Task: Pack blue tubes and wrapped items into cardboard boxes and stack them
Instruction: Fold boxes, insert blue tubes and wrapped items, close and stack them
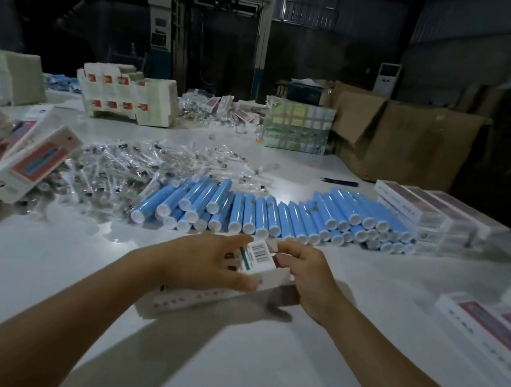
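A long white carton (198, 294) lies on the table in front of me, its far end with a barcode flap (259, 256) raised between my hands. My left hand (203, 260) grips the carton's end from the left, thumb under and fingers over. My right hand (305, 274) pinches the flap's right edge. Several blue tubes with white caps (277, 213) lie in a row just beyond my hands. A heap of clear-wrapped items (137, 168) spreads behind them to the left.
Flat and folded cartons (31, 164) pile up at the left. Filled white boxes are stacked at the right (437, 218) and near right (494, 325). A large brown cardboard box (416, 142) stands at the back right, with printed carton bundles (129, 96) behind.
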